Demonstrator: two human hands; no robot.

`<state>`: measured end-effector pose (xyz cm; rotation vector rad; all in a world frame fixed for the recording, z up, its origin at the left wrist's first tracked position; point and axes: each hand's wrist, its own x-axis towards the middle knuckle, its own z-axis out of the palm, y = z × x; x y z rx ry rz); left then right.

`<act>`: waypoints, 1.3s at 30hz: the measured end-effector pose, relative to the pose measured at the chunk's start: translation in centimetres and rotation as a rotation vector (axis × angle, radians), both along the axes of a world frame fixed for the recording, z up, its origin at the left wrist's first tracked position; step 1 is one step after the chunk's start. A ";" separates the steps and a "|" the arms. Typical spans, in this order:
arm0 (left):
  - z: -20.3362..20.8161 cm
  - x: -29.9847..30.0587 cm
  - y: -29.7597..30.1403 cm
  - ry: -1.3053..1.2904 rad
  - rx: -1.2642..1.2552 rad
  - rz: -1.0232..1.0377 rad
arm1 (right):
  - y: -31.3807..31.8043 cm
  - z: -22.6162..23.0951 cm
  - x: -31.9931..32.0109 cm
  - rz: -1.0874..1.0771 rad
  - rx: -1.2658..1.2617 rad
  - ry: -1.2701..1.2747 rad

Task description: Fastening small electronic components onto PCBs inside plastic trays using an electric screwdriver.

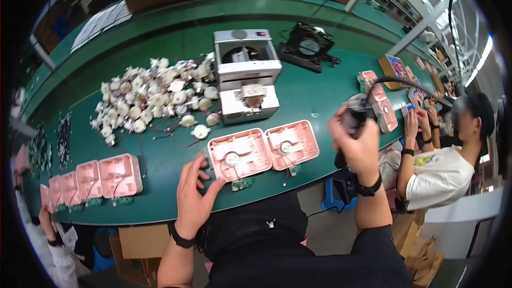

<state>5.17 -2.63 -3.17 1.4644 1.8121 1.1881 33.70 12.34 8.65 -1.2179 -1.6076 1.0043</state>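
Observation:
Spread beside the left edge of a pink plastic shell [249, 148], my left hand [196, 194] is open, with its fingertips near the rim. Inside that shell sits a round white part [232, 159], and a small green circuit board [241, 184] hangs at its front edge. A second pink shell [303, 137] adjoins it on the right, with another round part [286, 147] and board [294, 170]. To the right of both, raised over the table edge, my right hand [358, 141] is closed around a dark corded tool [355, 118], blurred by motion.
A white machine [248, 96] stands behind the shells, left of a black fan [309, 47]. White motor-like parts with wires [154, 93] are heaped at the left. More pink shells [120, 177] line the left front. A co-worker [445, 165] sits at the right; another person's hand [47, 224] shows far left.

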 end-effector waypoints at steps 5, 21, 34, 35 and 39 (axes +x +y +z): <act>-0.1 2.1 0.1 -0.042 -0.054 -0.026 | -2.1 -7.0 5.1 -0.077 0.046 -0.498; 2.3 12.9 9.5 -0.114 -0.134 -0.370 | 3.8 -6.3 14.0 -0.203 -0.322 -0.251; 2.3 13.9 10.6 0.224 0.064 -0.317 | 4.7 -6.6 15.6 -0.365 -0.123 -0.440; 3.1 13.3 9.4 0.143 0.101 -0.358 | 3.5 -6.5 16.1 -0.367 -0.243 -0.248; 4.8 5.6 3.6 0.243 0.132 -0.176 | -0.4 -5.0 15.2 -0.201 -0.242 0.019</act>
